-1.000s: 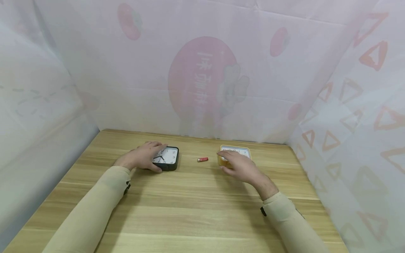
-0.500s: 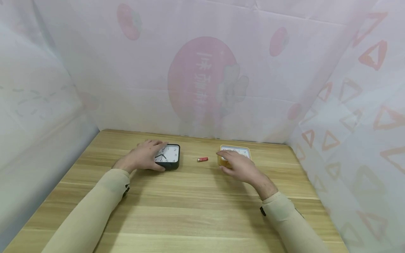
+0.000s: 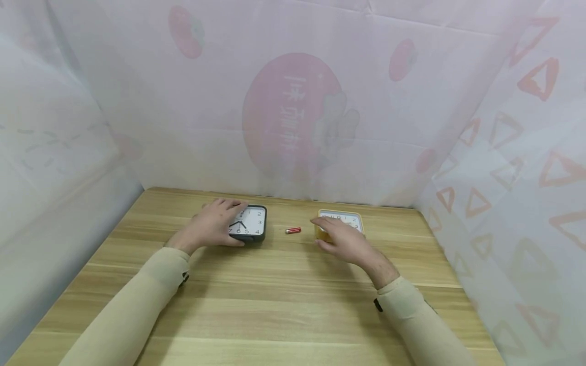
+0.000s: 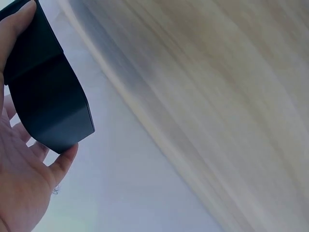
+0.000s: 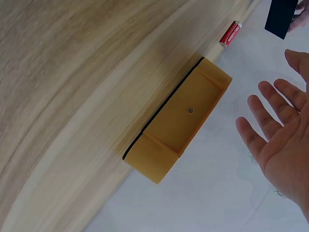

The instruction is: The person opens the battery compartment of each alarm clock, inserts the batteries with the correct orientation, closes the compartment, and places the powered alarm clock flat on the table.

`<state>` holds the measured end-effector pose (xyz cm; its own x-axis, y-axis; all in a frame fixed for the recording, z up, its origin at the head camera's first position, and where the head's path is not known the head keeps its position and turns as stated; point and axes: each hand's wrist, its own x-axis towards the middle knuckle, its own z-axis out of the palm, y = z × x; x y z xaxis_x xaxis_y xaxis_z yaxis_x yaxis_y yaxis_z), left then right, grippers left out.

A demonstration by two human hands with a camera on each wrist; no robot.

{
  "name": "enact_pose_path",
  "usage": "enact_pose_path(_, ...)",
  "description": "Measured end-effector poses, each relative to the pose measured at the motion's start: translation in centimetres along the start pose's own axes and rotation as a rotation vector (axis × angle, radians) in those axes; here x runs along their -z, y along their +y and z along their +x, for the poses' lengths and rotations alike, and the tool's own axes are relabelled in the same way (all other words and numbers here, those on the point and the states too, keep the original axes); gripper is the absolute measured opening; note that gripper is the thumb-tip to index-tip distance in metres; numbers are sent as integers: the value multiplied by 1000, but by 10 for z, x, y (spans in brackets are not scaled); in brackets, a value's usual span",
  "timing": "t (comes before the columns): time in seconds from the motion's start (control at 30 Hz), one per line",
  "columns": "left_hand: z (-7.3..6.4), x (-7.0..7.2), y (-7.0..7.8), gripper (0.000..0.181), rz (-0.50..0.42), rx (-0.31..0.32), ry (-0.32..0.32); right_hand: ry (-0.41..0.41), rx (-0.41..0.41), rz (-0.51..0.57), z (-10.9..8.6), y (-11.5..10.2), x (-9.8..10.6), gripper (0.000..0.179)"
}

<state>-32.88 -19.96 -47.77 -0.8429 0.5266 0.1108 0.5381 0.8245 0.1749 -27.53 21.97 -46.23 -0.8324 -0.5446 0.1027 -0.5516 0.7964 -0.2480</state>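
Observation:
My left hand (image 3: 212, 223) grips a black square clock (image 3: 251, 222) by its left side, thumb on the near side and fingers at the far side. Its white dial faces up, partly covered by the hand. In the left wrist view the black clock (image 4: 53, 101) appears raised off the table. A yellow square clock (image 3: 356, 219) stands to the right, dial up. My right hand (image 3: 345, 241) hovers over it with loosely spread fingers. The right wrist view shows a gap between those fingers and the yellow casing (image 5: 190, 113), where a small screw is visible.
A red battery (image 3: 293, 230) lies on the wooden table (image 3: 274, 305) between the two clocks. Pale printed cloth (image 3: 293, 168) hangs along the table's back edge and at both sides.
My left hand has moved a little right and away from me, carrying the black clock closer to the battery. The right hand has shifted very slightly left; the yellow clock and battery stay put.

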Motion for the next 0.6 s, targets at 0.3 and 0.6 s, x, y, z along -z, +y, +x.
enact_pose_path(0.3, -1, 6, 27, 129, 40, -60, 23, 5, -46, 109, 5, -6, -1, 62)
enact_pose_path(0.6, -1, 9, 55, 125, 96, -136, 63, 47, -79, 282, 12, -15, -3, 60)
